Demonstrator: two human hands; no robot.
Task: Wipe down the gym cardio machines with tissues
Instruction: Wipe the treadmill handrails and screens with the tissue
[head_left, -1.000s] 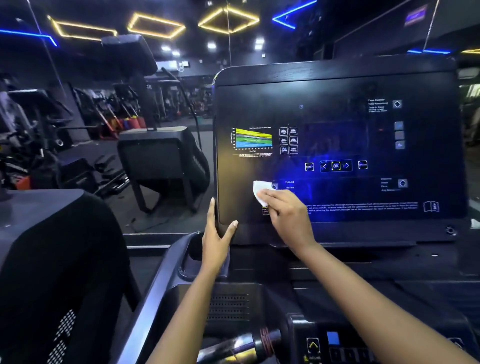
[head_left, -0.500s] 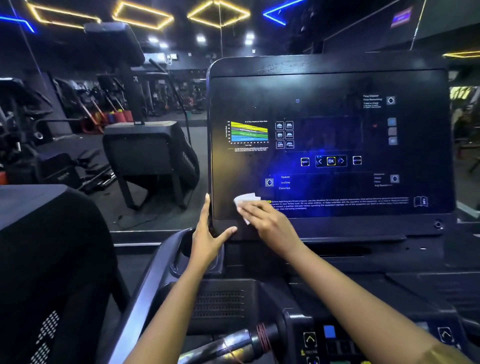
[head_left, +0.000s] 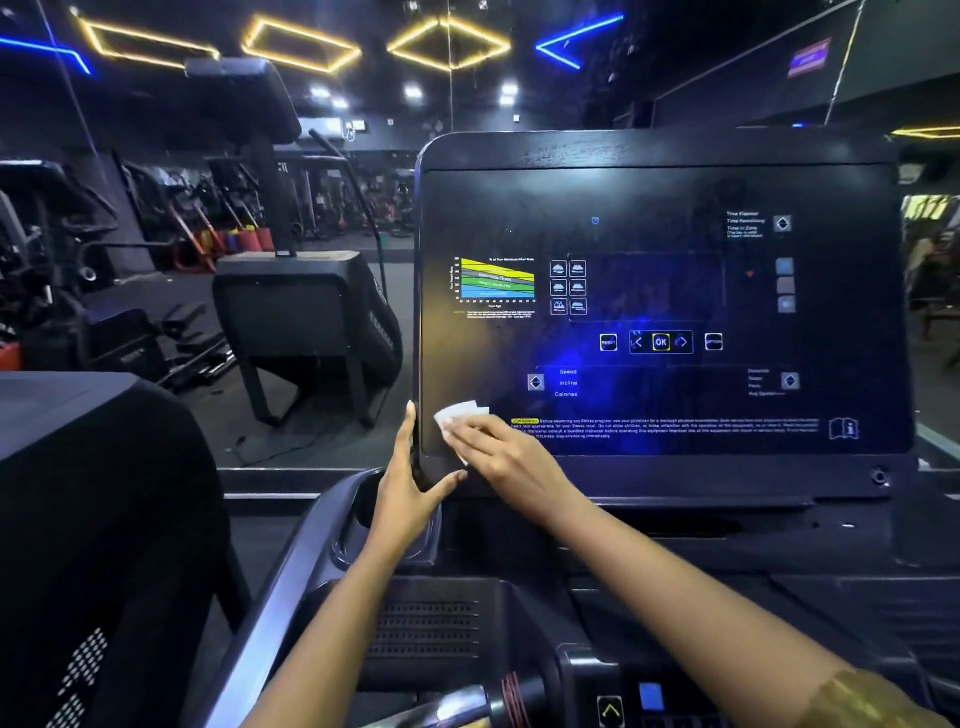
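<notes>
Tissue (head_left: 460, 415) has slid from beside the Speed label down to the panel's (head_left: 660, 192) 7 o'clock corner, your right hand (head_left: 511, 457) with it. Left to right: your left hand (head_left: 410, 493) is open, fingers straight up along the panel's left edge, thumb splayed toward 3 o'clock under the corner, bracing it, holding nothing. Your right hand lies flat, fingers together, pressing the folded tissue on the glass just right of that edge. Judging progress: the lower-left strip looks covered; smears show over the panel's centre and toward 3 o'clock, so most of this panel is likely left. Handlebar (head_left: 457, 704) at 6 o'clock, lower keypad (head_left: 631, 701) and stepper (head_left: 306, 322) at 9 o'clock look untouched.
</notes>
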